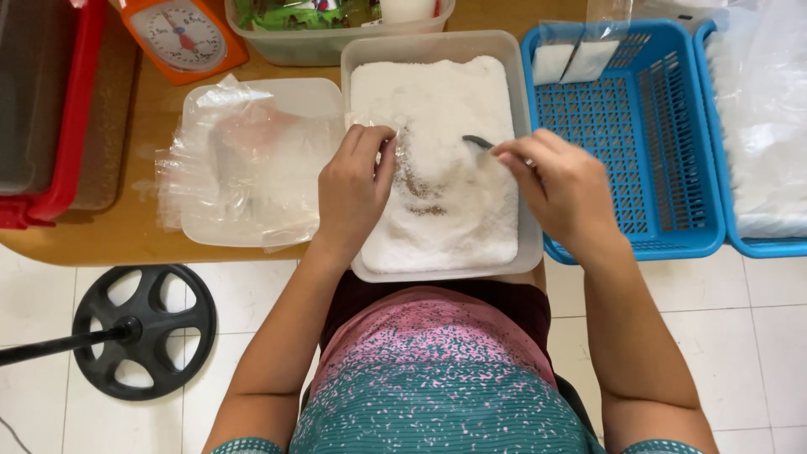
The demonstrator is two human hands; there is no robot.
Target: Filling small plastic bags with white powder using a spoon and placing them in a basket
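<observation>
Spoon (477, 141) between hands, over powder (445, 126)

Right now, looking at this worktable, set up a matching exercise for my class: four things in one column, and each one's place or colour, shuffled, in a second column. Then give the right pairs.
Things:
1. kitchen scale
2. basket
3. tub of white powder
4. stack of clear bags

Descriptions:
A. blue, to the right of the right hand
B. orange, at the top left
C. on a pale tray, to the left of the left hand
D. between and under both hands

Pairs: 1-B, 2-A, 3-D, 4-C
</observation>
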